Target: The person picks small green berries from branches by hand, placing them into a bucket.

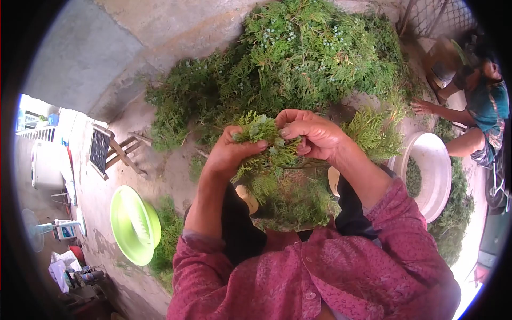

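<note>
My left hand (233,151) is closed around a leafy conifer sprig (249,173), its thumb lying across the green scales. Pale blue-green cones (261,127) show among the leaves between my two hands. My right hand (316,133) is closed too, thumb and fingers pinched together at the right side of the same sprig. Whether a loose cone sits inside that pinch is hidden by the fingers. More foliage (373,133) sticks out beyond my right wrist. Cut greenery (296,205) lies on the ground between my feet.
A large heap of conifer branches (320,58) with cones lies ahead. At right stands a white tub (434,181) with small green pieces inside. A lime-green basin (152,224) and a folding stool (120,152) are at left. Another person (488,106) sits at far right.
</note>
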A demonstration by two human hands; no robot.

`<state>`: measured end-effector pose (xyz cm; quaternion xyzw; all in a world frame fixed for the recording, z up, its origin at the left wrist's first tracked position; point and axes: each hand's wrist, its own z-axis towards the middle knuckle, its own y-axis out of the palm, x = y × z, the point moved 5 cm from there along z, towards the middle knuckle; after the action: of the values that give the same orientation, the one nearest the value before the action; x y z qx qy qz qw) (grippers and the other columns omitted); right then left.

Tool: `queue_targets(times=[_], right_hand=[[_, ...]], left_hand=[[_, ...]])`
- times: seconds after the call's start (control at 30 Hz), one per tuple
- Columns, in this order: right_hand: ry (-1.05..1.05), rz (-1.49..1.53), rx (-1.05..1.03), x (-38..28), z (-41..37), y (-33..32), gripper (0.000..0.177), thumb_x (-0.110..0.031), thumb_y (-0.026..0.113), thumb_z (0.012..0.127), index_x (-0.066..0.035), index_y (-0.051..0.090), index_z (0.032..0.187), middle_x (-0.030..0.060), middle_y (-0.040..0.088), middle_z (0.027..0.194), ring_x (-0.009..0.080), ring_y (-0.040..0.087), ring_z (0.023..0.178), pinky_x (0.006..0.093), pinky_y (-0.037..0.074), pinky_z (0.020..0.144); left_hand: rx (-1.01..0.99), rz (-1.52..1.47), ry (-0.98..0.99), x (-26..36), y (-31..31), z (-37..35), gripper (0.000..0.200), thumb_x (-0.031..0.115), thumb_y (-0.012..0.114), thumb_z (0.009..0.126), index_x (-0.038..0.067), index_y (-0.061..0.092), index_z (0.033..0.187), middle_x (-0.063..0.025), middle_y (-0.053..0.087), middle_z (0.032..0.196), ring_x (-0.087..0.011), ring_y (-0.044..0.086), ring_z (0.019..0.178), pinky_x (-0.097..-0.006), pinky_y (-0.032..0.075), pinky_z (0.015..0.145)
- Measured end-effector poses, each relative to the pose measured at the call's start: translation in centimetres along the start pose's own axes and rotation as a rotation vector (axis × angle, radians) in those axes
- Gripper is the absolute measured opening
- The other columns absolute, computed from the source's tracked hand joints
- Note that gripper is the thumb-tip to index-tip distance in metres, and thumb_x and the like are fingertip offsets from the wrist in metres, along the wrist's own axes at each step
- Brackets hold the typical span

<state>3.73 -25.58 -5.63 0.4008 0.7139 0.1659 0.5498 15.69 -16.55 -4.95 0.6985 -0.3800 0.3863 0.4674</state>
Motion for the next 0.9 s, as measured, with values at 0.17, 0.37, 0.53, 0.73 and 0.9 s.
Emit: queue_targets(times=[0.17, 0.37, 0.53, 0.73, 0.9], right_hand=[[0.004, 0.058, 0.022, 0.3, -0.3, 0.1, 0.016, -0.005, 0.06, 0.071, -0.007, 0.051, 0.084, -0.0045, 0.048, 0.065, 0.0021, 0.035, 0.042, 0.0156, 0.026, 0.037], [0.037, 0.058, 0.031, 0.5, -0.2, -0.2, 0.014, -0.009, 0.06, 0.073, -0.009, 0.053, 0.085, -0.004, 0.05, 0.072, 0.0041, 0.038, 0.045, 0.0169, 0.027, 0.038], [0.123, -0.007, 0.185, 1.1, -0.2, -0.4, 0.013, -0.015, 0.062, 0.076, -0.01, 0.055, 0.087, -0.0029, 0.051, 0.075, 0.0069, 0.041, 0.048, 0.0184, 0.028, 0.039], [0.026, -0.187, 0.106, 0.9, 1.1, -0.7, 0.011, -0.008, 0.059, 0.077, -0.006, 0.055, 0.087, -0.0031, 0.052, 0.065, 0.0053, 0.041, 0.045, 0.0178, 0.029, 0.038], [-0.206, -0.173, 0.292, -2.0, 1.7, -3.6, 0.01, -0.005, 0.057, 0.076, -0.004, 0.053, 0.085, 0.0027, 0.054, 0.067, 0.0074, 0.044, 0.049, 0.0193, 0.03, 0.038]], left_hand=[[-0.056, 0.023, 0.01, 0.7, 0.6, -0.4, 0.017, -0.002, 0.065, 0.071, 0.0, 0.064, 0.088, -0.0027, 0.064, 0.083, -0.0093, 0.059, 0.074, -0.0227, 0.047, 0.068], [-0.02, 0.057, 0.026, 0.6, 0.5, -0.6, 0.016, -0.001, 0.065, 0.071, 0.001, 0.064, 0.087, -0.0026, 0.064, 0.082, -0.0085, 0.058, 0.072, -0.0221, 0.047, 0.067], [0.056, 0.128, 0.008, -0.5, -1.1, -0.2, 0.018, -0.001, 0.065, 0.072, 0.001, 0.064, 0.089, -0.0025, 0.063, 0.081, -0.0081, 0.058, 0.07, -0.0219, 0.047, 0.066], [-0.058, 0.105, 0.018, -0.2, -0.2, -0.1, 0.018, -0.001, 0.064, 0.073, 0.001, 0.063, 0.091, -0.003, 0.064, 0.083, -0.0081, 0.058, 0.071, -0.022, 0.047, 0.066], [0.075, 0.149, 0.098, 0.1, -1.5, -0.2, 0.015, 0.001, 0.065, 0.073, 0.002, 0.064, 0.089, -0.0021, 0.064, 0.08, -0.0073, 0.058, 0.069, -0.021, 0.047, 0.064]])
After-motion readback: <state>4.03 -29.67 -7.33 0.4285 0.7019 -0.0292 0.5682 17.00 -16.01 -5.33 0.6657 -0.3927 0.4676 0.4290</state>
